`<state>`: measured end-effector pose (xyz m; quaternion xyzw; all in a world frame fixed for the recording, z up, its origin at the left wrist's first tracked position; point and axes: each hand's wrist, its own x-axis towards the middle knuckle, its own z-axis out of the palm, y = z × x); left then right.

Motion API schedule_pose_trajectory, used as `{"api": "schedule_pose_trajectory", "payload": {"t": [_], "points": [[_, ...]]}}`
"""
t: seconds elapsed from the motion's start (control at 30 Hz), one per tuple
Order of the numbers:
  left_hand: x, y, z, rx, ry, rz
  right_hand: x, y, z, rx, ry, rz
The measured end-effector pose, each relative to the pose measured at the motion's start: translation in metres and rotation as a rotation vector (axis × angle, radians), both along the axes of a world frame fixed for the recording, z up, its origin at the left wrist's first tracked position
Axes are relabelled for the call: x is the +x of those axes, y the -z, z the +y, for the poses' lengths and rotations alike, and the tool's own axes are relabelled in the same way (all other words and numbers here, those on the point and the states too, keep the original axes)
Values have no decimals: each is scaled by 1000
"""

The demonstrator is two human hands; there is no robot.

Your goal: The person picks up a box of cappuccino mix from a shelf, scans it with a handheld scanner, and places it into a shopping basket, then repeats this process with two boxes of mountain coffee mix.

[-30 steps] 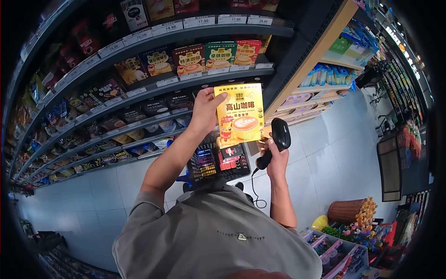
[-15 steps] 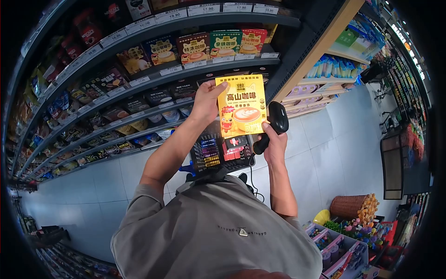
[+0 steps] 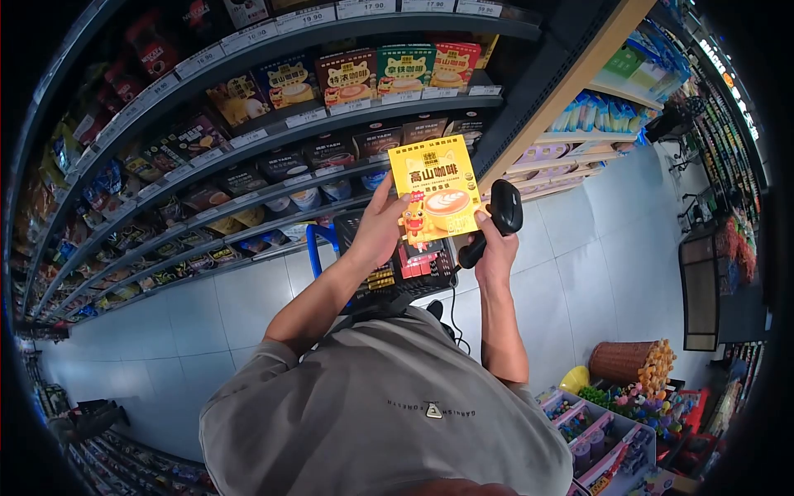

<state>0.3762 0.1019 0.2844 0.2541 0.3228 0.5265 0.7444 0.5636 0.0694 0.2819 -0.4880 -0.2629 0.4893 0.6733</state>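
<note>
A yellow coffee box (image 3: 432, 178) with a cup and a cartoon cat on its front is held up before me, its face toward me. My left hand (image 3: 382, 225) grips its left edge, the thumb on the front. At the lower right corner, my right hand (image 3: 496, 252) pinches the box with its thumb and also holds a black corded barcode scanner (image 3: 505, 208) by its handle. Under the box is a black basket (image 3: 347, 221) with small packs inside, partly hidden by the box and my left arm.
Shelves (image 3: 306, 118) of boxed coffee with price tags curve along the front and left. A wooden-edged shelf (image 3: 571, 136) with packets stands to the right. Behind on the right are a wicker basket (image 3: 616, 364) and a display bin (image 3: 612, 446). A cable (image 3: 453, 310) hangs near my waist.
My left hand has slid from the box's upper left corner down its left side. The box is slightly more tilted, and a blue basket handle now shows at left.
</note>
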Motion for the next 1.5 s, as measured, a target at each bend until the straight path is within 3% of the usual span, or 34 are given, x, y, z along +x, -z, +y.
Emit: {"api": "schedule_pose_trajectory", "payload": {"t": [0.13,0.23,0.37,0.77,0.87,1.17,1.37,1.5], "points": [[3,23,13,-80,18,-54,-4,7,-1,36,31,-256],[5,37,26,-113,33,-317,-18,0,-9,65,-17,-303],[18,61,27,-163,39,-521,-27,-4,-9,111,-82,-108],[16,68,24,-147,183,-761,-32,-9,-9,108,-113,-157],[16,76,26,-121,99,-666,-33,-12,-10,98,-119,-166],[7,35,15,85,-223,-270,-31,0,-8,57,-81,-202],[7,33,2,215,-282,-49,-23,27,2,10,-60,-42],[4,33,-1,202,-263,-42,-25,24,2,10,-58,34]]}}
